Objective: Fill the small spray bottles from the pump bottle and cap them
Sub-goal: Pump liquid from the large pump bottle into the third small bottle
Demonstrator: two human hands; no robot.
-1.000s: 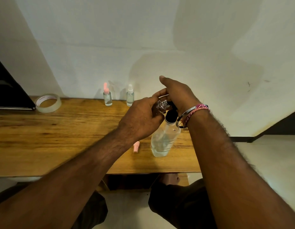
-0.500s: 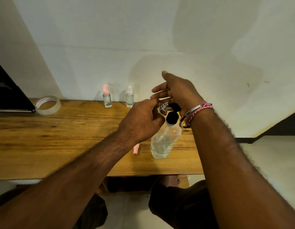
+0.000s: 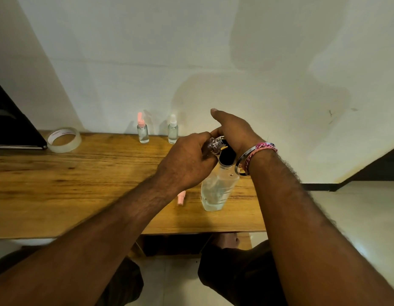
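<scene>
Roll of clear tape (image 3: 64, 139) on the wooden desk (image 3: 81, 184), far left; dark flat object (image 3: 12, 129) just beside it.

Both forearms are bare and hairy, with no sleeves in view. The right wrist wears a silver metal bangle (image 3: 243, 159) beside a pink-and-white braided thread band (image 3: 263, 147). Dark shorts (image 3: 236, 274) cover the thighs.

clear pump bottle (image 3: 217, 191) upright, small bottle (image 3: 214, 145) tilted
</scene>
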